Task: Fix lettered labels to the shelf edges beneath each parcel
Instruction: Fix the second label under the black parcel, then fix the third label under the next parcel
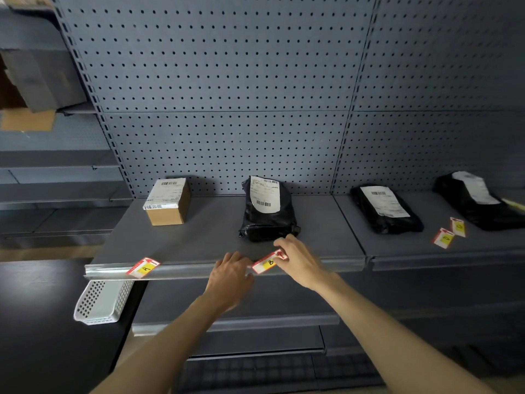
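Left hand [229, 275] at front edge of grey metal shelf [199, 237], fingers curled against left end of red-and-white card label with yellow "B" patch [268, 262]. Right hand [298, 258] pinching same label's right end, directly before black plastic mailer parcel [268, 211]. Matching "A" label [143, 267] seated on edge rail below brown cardboard box [167, 201]. Two further labels [450, 231] lying loose on neighbouring shelf.

Labels A [143, 267] and B [268, 262] are white with red borders and yellow letter fields (black lettering), the box [167, 201] is brown, the three bags [268, 211] are glossy black, the shelf [199, 240] is plain grey, and the back panel [221, 81] is grey with a regular hole grid.
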